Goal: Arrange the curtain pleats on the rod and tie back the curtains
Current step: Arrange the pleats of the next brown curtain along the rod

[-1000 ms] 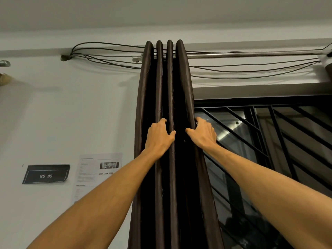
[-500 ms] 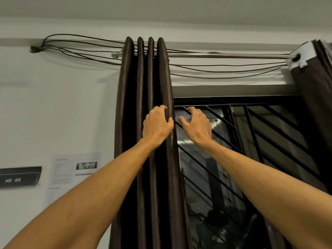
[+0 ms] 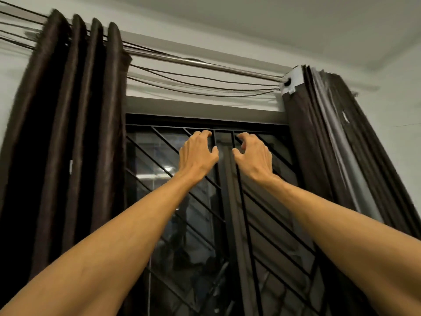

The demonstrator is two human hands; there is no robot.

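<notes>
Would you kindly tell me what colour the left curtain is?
Left curtain: dark brown, head view.

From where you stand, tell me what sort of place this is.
Probably an indoor room, perhaps in a home: dark brown pleated curtains hang from a shiny metal rod on either side of a glazed window, which sits behind a black metal grille with diagonal bars.

Two bare forearms, lean and veined, tendons ridged across left grip and right grip.
</notes>
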